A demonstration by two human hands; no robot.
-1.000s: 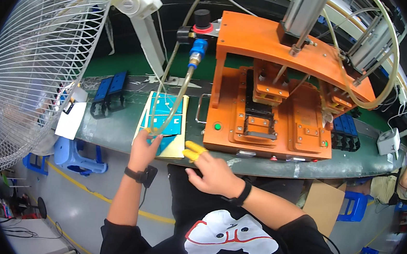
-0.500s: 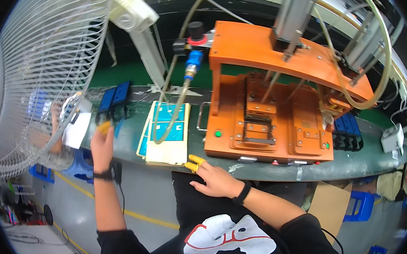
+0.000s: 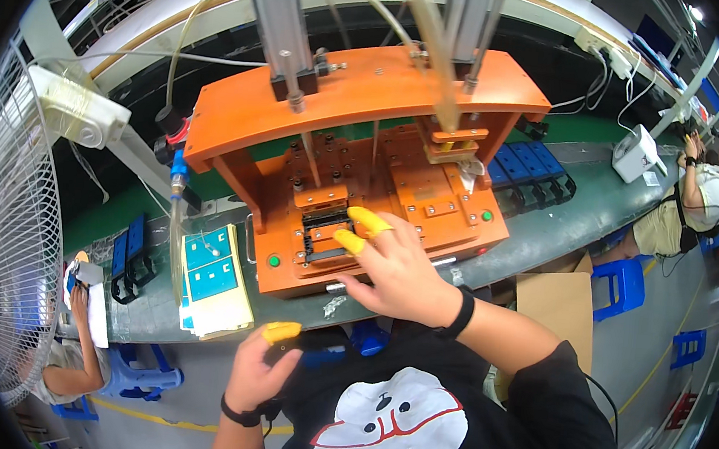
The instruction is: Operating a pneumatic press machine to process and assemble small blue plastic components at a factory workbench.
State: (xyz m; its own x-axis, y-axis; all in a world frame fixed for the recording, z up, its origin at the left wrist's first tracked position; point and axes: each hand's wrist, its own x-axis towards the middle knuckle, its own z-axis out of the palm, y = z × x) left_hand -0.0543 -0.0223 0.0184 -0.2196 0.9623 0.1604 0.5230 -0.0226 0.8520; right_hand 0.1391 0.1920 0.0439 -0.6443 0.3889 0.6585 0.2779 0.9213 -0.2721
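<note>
Black fixture nest (image 3: 323, 232) sits center frame, in the front face of the orange press jig (image 3: 365, 165) on the green counter (image 3: 547, 232). My right hand (image 3: 398, 271) is at it, fingers spread and open, yellow finger cots on index + middle, tips touching the nest's right edge; can't tell if any part is pinched. Left hand (image 3: 261, 370) is low, lower-center, curled loosely w/ a yellow cot on the thumb; nothing visible in it. Stack of cream sheets w/ teal squares (image 3: 213, 284) lies left of the jig, near the counter edge. Judgement: whatever seats in the nest looks small, light, rigid, prob. fragile; I'd take it by its side edges w/ the cot tips, light pinch, no pressing on top.
</note>
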